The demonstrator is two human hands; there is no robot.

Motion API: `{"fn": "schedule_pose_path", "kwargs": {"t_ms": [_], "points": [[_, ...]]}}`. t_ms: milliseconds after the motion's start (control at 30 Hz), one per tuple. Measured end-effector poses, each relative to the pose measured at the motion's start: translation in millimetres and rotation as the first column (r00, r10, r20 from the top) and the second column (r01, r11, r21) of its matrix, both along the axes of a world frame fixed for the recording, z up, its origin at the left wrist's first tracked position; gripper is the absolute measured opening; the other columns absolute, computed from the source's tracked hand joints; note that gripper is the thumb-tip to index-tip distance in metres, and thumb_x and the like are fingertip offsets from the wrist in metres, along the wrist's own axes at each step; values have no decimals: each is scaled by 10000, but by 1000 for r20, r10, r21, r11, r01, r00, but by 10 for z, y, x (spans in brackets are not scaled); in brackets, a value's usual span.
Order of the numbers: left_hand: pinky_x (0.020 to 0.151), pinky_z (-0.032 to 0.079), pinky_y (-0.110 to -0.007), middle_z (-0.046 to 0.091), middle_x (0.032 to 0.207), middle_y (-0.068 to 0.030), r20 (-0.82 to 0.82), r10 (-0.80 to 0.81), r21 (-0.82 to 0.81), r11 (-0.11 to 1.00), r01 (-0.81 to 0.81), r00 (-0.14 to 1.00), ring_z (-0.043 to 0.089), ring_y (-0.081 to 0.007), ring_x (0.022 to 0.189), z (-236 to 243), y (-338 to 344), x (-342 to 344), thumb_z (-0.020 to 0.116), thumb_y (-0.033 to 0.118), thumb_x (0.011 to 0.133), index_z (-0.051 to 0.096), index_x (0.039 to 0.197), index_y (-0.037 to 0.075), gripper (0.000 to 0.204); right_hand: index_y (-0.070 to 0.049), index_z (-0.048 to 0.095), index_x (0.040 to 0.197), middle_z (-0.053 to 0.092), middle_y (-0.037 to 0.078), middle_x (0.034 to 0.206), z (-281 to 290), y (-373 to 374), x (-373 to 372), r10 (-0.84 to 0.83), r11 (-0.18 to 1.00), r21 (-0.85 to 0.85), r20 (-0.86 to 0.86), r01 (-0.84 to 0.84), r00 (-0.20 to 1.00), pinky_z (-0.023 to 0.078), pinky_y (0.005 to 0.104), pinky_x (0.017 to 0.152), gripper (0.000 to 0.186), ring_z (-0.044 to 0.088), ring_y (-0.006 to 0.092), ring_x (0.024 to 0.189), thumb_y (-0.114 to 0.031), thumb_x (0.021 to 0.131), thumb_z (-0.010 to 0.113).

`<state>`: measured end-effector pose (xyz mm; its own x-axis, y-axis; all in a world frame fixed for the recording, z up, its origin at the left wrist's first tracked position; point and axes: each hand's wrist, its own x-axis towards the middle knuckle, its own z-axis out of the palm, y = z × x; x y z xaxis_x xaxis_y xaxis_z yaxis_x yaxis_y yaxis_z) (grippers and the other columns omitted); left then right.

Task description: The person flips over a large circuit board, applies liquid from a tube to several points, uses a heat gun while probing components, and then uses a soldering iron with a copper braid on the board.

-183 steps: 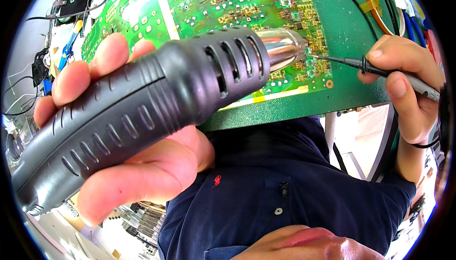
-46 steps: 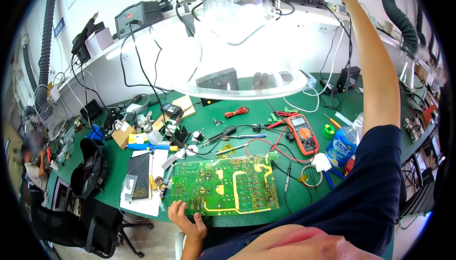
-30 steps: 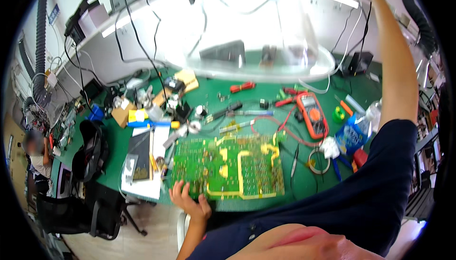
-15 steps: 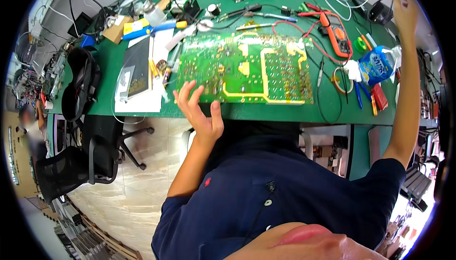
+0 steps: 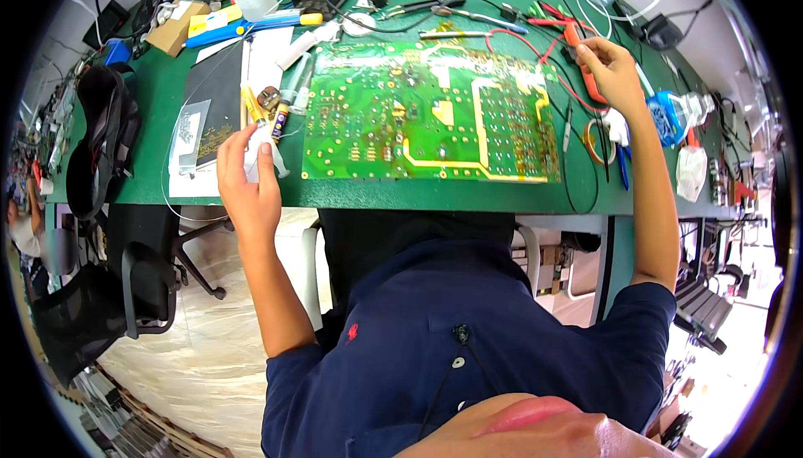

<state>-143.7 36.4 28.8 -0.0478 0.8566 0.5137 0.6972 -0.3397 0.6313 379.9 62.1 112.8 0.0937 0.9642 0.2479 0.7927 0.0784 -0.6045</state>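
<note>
A large green circuit board (image 5: 427, 115) lies on the green bench mat (image 5: 418, 197) in front of me. My left hand (image 5: 247, 186) is at the board's near left corner, fingers closed around a small white tube (image 5: 261, 155) with its tip pointing up. My right hand (image 5: 609, 69) reaches past the board's far right corner. Its bent fingers rest on an orange multimeter (image 5: 575, 63) with red leads (image 5: 510, 35). I cannot tell whether it grips the meter. Thin probes (image 5: 567, 123) lie along the board's right edge.
Left of the board lie a black pad (image 5: 213, 98), white paper sheets and small tubes (image 5: 280, 111). Black headphones (image 5: 100, 136) sit at the bench's left end, above a black office chair (image 5: 146, 278). A plastic bottle (image 5: 673, 115), tape roll (image 5: 595, 142) and cables crowd the right.
My right hand has come down from overhead onto the orange multimeter. My left hand has left the board's near edge and closed on the white tube. The view has tilted further down.
</note>
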Motion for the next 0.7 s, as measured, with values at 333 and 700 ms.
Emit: {"fn": "schedule_pose_path", "kwargs": {"t_ms": [333,700], "points": [[879,484,-368,629,1083,-171,168,148,146,974,-173,975,618,-314,991,-241,82,12,559,-14,907,665,1131,-2,249,13,481,1344,576,176,1269,-536,2674,-62,-228,973,-204,-746,111,626,547,367,827,633,643,287,1033,-387,908,706],[730,500,-361,659,972,-140,248,145,152,971,-186,958,630,-310,844,-275,90,-33,677,73,832,676,1008,12,187,-71,294,1441,462,233,1370,-779,4131,818,-223,970,-93,-710,224,668,610,431,834,639,648,359,1066,-297,958,646]]}}
